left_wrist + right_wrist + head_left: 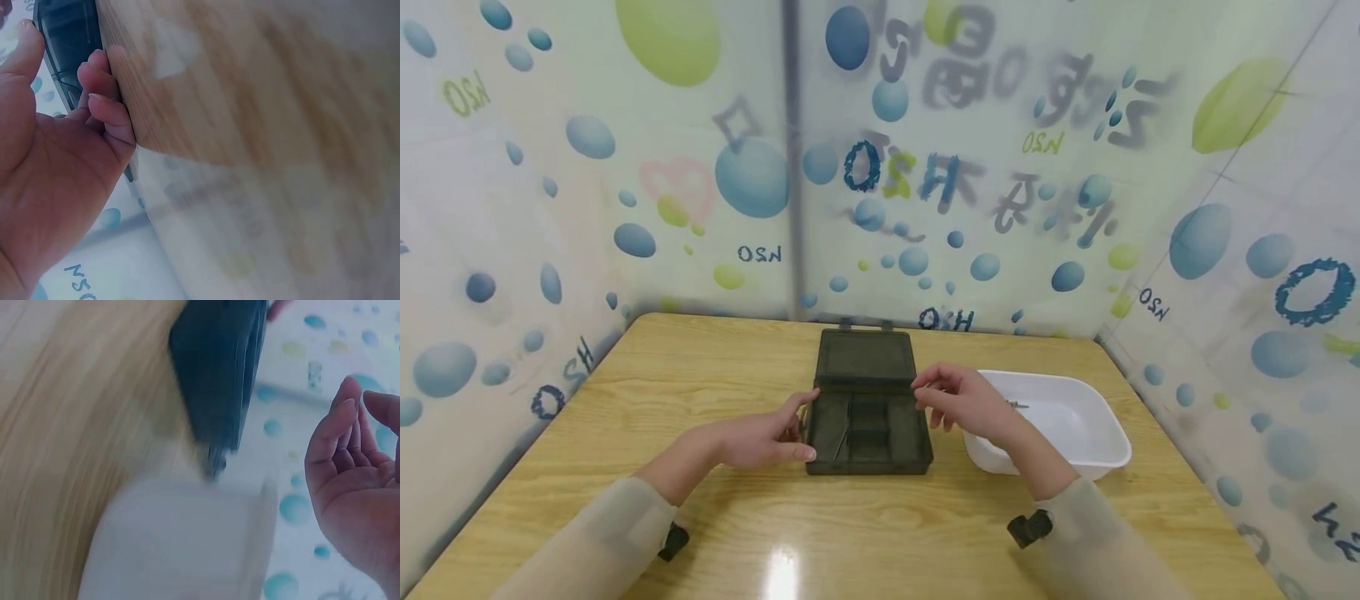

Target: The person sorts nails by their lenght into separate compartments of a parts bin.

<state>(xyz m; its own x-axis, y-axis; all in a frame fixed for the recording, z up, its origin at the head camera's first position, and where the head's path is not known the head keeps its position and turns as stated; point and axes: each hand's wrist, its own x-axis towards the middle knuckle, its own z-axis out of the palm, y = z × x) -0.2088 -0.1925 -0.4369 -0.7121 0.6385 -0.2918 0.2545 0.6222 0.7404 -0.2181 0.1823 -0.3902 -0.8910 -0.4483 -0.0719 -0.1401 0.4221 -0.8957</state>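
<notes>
A dark plastic compartment box (868, 429) lies on the table with its lid (865, 357) folded back. Its left compartment contains a thin, dark stick-like piece (840, 443); smaller sections divide the middle. My left hand (767, 437) rests against the box's left side, thumb near the front corner and index fingertip at the rear of that edge. In the left wrist view the other fingers bend loosely beside the box (72, 37). Over the box's right edge hovers my right hand (966, 404). Its thumb and index tips are close together, with nothing visible between them in the right wrist view.
A white plastic basin (1075, 433) stands to the right of the box, partly behind my right forearm. Small thin pieces (1017, 405) lie inside it, too small to identify. The wooden table (722, 350) meets patterned curtains at its back and sides.
</notes>
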